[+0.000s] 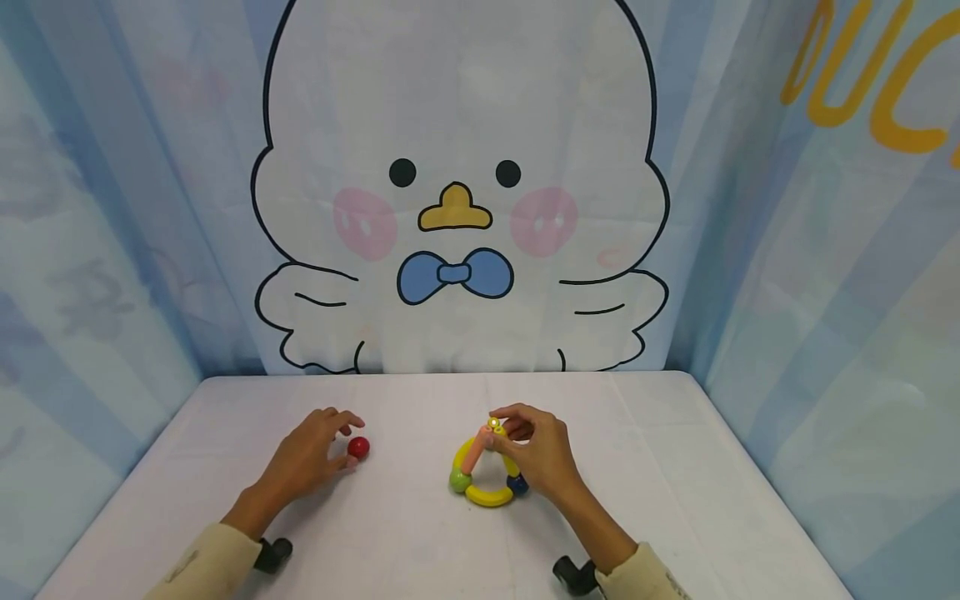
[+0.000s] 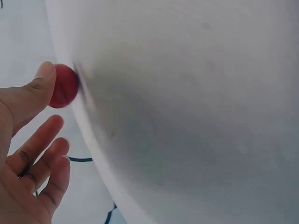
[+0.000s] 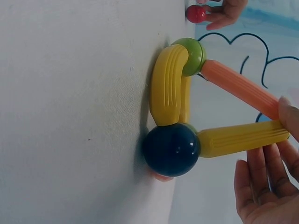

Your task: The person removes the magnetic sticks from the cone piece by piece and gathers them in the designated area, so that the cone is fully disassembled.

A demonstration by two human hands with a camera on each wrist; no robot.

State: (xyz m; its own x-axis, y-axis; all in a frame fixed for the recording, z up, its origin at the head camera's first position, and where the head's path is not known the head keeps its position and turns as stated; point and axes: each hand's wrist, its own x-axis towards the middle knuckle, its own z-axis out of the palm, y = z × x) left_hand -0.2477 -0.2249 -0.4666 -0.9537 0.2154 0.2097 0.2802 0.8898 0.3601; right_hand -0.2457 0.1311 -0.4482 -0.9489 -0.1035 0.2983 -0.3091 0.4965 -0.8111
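My left hand (image 1: 307, 454) is beside a red ball (image 1: 359, 448) on the table. Its thumb touches the ball in the left wrist view, while the other visible fingers stand loosely apart from it. Between the thumb and fingers of my right hand (image 1: 546, 450) are pinched the upper ends of an orange magnetic rod (image 3: 240, 86) and a straight yellow magnetic rod (image 3: 243, 139). These rods slant up from a green ball (image 3: 194, 56) and a dark blue ball (image 3: 170, 149). Curved yellow rods (image 1: 489, 497) join the balls in a ring on the table.
A white-covered table (image 1: 405, 542) carries everything. Behind it hangs a curtain (image 1: 457, 100) printed with a cartoon bird, and more curtain encloses both sides. Black wrist-camera mounts (image 1: 273, 555) sit beneath the sleeves (image 1: 213, 562).
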